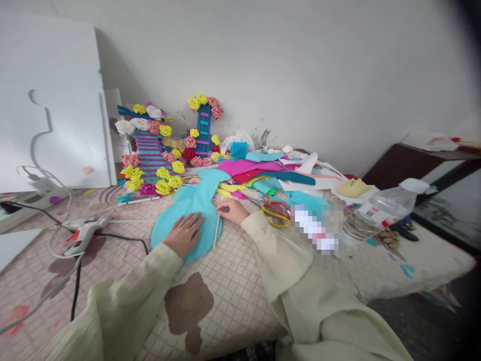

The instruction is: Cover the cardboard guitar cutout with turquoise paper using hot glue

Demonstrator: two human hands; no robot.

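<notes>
A turquoise sheet [161,225], paper or cloth, lies on the table in a rounded shape with a narrower upper part reaching back. My left hand [185,233] rests flat on its middle, fingers stretched out. At the right edge of this sheet, my right hand [232,210] pinches the upper end of a thin wooden stick [216,233]. The stick slants down along the sheet's edge. Close to my right wrist lie scissors [276,220] with yellow and red handles.
A glue gun [84,235] with trailing cords stands at the left. Two flower-covered decorations [150,150] lean at the back beside heaped coloured scraps [259,168]. A large plastic bottle [383,210] lies tilted at the right. A white board [56,105] leans on the wall.
</notes>
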